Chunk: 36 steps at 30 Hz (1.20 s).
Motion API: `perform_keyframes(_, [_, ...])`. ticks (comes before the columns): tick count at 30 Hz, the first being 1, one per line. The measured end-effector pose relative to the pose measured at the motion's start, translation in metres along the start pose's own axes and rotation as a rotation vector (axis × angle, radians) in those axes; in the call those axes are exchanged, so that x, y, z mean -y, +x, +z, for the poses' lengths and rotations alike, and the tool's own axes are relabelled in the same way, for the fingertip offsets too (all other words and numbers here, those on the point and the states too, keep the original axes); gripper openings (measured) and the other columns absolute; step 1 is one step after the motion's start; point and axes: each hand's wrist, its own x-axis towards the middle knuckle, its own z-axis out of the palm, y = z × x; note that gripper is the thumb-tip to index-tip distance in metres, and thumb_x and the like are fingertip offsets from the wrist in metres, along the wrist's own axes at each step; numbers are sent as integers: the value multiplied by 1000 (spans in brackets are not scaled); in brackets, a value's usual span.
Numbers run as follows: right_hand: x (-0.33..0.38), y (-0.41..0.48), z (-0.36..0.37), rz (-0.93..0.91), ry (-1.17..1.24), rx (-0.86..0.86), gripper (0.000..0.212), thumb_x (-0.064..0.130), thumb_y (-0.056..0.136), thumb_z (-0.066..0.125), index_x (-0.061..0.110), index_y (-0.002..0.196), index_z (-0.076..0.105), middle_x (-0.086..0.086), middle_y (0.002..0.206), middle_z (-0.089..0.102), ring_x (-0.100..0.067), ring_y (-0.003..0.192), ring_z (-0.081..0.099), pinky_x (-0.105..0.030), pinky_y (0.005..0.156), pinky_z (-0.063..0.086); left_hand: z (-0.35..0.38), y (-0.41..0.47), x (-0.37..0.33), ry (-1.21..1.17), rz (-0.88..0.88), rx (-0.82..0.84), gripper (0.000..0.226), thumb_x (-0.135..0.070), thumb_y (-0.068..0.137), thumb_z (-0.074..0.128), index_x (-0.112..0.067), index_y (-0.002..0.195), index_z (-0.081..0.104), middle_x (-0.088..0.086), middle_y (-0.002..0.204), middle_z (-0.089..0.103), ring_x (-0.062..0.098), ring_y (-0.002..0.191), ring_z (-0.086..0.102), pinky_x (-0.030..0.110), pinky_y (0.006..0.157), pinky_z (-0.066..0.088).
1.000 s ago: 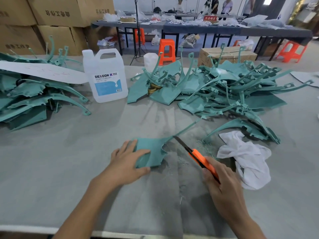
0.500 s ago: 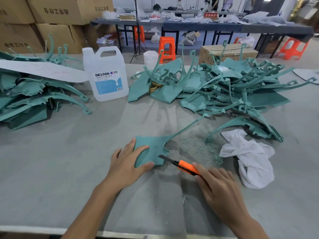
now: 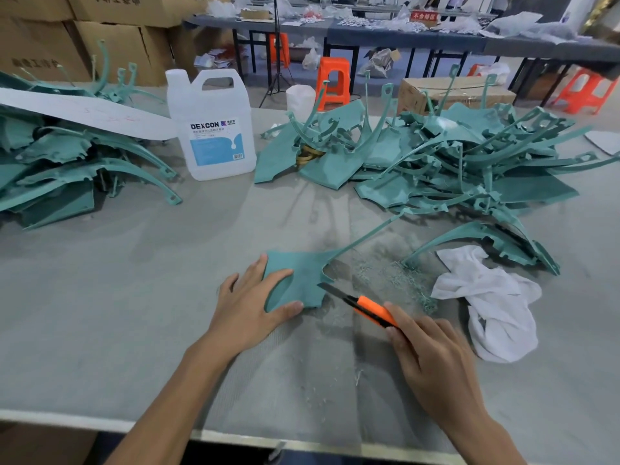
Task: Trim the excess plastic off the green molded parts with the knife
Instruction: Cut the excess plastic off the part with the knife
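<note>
grey table (image 3: pixel 117 313) | left green pile (image 3: pixel 60 162) | right green pile (image 3: pixel 469 162) | jug (image 3: pixel 214 129) | white cloth (image 3: pixel 496 303) | shavings (image 3: pixel 396 276) | single green part (image 3: pixel 302 280)

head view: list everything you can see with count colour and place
green part: one, teal, table centre
knife: one, orange handle, dark blade at that part's right edge
right pile of green parts: many, teal, far right
left pile of green parts: many, teal, far left
shavings: scattered, pale green, right of the part
jug: one, white, blue label, between the piles
cloth: one, white, crumpled at right
sheet: one, white, on the left pile
cardboard boxes: several, brown, back left
stools: several, orange, floor beyond
table: one, grey
left hand: presses on the green part
right hand: grips the knife
</note>
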Motion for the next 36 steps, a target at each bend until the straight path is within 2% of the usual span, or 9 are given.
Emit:
perform_keyframes(4, [-2,2,1,65,-12,2,45,39,98,45,19,130,69,2,85,68,-30,72,58,-42,64,53,1,1,0,3,-2,-4,84,-93,78,23,-50,150,26,0,169,1,8,153,2,39,120,-2])
perform_keyframes(8, [-1,0,0,30,21,-2,43,37,96,48,19,129,70,5,87,69,-26,73,58,-38,63,52,0,0,0,-12,-2,-4,84,-93,78,25,-50,150,26,0,169,0,9,154,1,37,119,-3])
perform_keyframes(22, [-2,1,-3,58,4,22,45,39,97,45,19,127,71,4,84,68,-28,71,57,-40,63,51,-5,-3,-4,-11,-4,15,83,-91,77,27,-49,150,30,0,169,0,8,153,1,39,121,-2])
perform_keyframes(26, [0,1,-3,34,21,44,43,37,97,49,18,128,70,4,84,68,-27,71,57,-41,62,52,-18,1,-9,-75,-26,83,76,-81,83,48,-47,149,35,3,169,3,10,154,1,40,121,-3])
perform_keyframes(27, [1,2,-4,37,32,53,41,36,96,52,18,128,70,4,85,68,-28,71,58,-41,63,52,-21,2,-12,-84,-34,95,78,-80,81,51,-46,149,37,5,169,6,10,153,1,42,121,-1])
perform_keyframes(29, [0,2,-3,91,44,34,35,31,99,57,18,129,69,2,86,68,-29,73,58,-41,66,52,-21,3,-24,-48,-74,105,91,-89,71,46,-44,149,36,8,166,11,12,151,2,45,120,6])
perform_keyframes(32, [-1,2,-4,244,113,-22,37,29,97,59,19,132,67,3,85,64,-30,79,58,-40,67,48,-10,3,-50,43,-159,57,98,-97,65,36,-35,139,34,15,160,17,28,146,17,46,116,18])
perform_keyframes(34, [-2,2,-6,258,133,-29,42,29,92,59,18,131,68,5,83,62,-30,79,58,-40,67,48,-7,6,-59,92,-139,2,83,-87,71,44,-31,131,37,13,153,25,30,137,25,45,112,23])
perform_keyframes(36, [-1,1,-6,236,144,-34,40,28,92,62,15,129,69,3,82,63,-30,77,59,-39,66,48,-16,14,-54,115,-75,82,75,-71,71,49,-37,137,37,11,159,19,27,145,13,47,115,13])
